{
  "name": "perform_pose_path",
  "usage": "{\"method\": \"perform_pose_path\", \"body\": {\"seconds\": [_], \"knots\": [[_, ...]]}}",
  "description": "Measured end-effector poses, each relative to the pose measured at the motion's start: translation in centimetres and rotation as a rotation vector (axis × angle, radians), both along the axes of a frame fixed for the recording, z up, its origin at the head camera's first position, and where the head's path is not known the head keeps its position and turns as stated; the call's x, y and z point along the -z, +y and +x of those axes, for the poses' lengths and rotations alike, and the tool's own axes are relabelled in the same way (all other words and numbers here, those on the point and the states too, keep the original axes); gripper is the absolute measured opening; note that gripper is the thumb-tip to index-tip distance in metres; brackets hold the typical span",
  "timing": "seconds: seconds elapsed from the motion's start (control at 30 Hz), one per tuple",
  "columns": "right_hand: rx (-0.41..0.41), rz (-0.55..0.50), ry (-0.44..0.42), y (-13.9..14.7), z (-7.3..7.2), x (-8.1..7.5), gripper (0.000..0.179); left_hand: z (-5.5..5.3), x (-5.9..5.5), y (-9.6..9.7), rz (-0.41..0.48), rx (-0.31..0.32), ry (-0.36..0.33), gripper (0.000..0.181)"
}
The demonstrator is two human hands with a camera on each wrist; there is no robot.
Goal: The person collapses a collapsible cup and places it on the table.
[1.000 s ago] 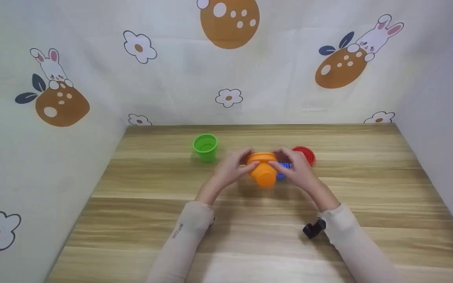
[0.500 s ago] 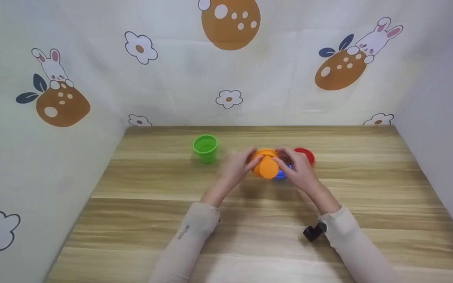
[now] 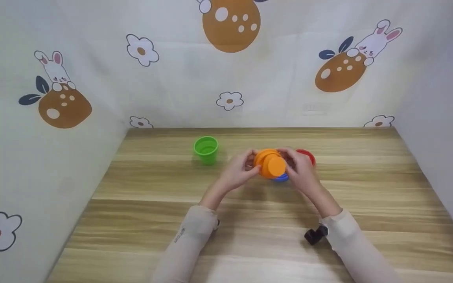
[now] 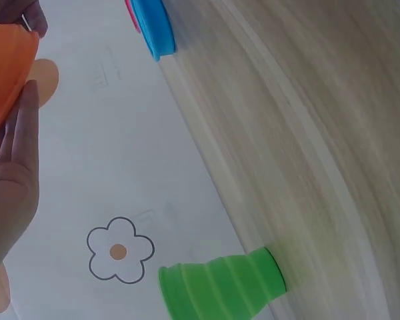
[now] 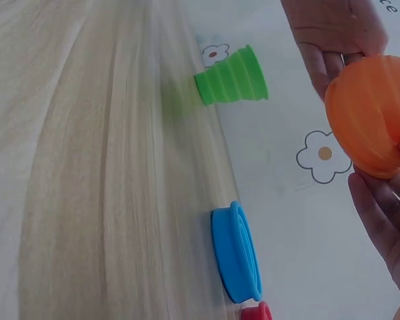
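Both hands hold an orange collapsible cup (image 3: 275,167) above the table, its round base turned toward the head camera and skewed to the right. My left hand (image 3: 237,171) grips its left side, thumb at the front and fingers behind. On the other side my right hand (image 3: 302,169) holds the rim, its fingers partly hidden by the cup. In the right wrist view the orange cup (image 5: 363,117) looks bent, with its wall dented. Behind and below it lies a flattened blue collapsible cup (image 5: 235,257), mostly covered in the head view.
A green collapsible cup (image 3: 206,150) stands extended and upright at the back left of the wooden table (image 3: 151,220). A flattened red collapsible cup (image 3: 308,155) lies behind my right hand. Patterned fabric walls (image 3: 179,78) enclose the table's back and sides.
The orange cup has tipped so its base points more toward the head camera and has shifted slightly right. My left hand has moved a little right with it.
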State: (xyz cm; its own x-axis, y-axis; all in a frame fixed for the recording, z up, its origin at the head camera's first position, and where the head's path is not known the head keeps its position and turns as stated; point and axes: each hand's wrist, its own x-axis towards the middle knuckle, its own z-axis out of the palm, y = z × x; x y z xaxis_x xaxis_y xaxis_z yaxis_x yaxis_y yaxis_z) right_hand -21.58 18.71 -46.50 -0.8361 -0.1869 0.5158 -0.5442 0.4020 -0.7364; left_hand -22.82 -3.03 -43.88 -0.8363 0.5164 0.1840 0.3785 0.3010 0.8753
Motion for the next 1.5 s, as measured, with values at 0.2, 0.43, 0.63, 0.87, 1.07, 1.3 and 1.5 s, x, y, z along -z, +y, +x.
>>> {"method": "perform_pose_path", "body": {"seconds": [0.2,0.43,0.63,0.87,1.07,1.3,1.5], "knots": [[-0.249,-0.282,-0.226,0.1,0.2,0.2,0.043,0.1,-0.1,0.5,0.048,-0.1,0.037,0.026],[-0.107,-0.24,-0.173,0.2,0.1,-0.4,0.042,0.1,-0.5,0.5,0.098,-0.021,-0.043,0.031],[-0.05,-0.118,-0.1,0.8,0.2,-0.7,0.036,0.3,-0.8,0.9,0.089,0.059,-0.097,0.034],[-0.397,-0.393,-0.414,1.6,0.1,0.3,0.033,0.3,-0.9,1.2,0.169,0.024,-0.14,0.028],[-0.33,-0.377,-0.375,1.6,0.0,0.5,0.028,0.3,-0.8,1.0,0.226,0.035,-0.191,0.029],[-0.153,-0.059,-0.143,1.2,0.0,-0.1,0.032,0.1,-0.8,1.2,0.219,0.075,-0.209,0.033],[-0.247,-0.195,-0.275,1.7,0.0,0.2,0.035,0.1,-1.0,1.2,0.263,0.098,-0.234,0.03]]}}
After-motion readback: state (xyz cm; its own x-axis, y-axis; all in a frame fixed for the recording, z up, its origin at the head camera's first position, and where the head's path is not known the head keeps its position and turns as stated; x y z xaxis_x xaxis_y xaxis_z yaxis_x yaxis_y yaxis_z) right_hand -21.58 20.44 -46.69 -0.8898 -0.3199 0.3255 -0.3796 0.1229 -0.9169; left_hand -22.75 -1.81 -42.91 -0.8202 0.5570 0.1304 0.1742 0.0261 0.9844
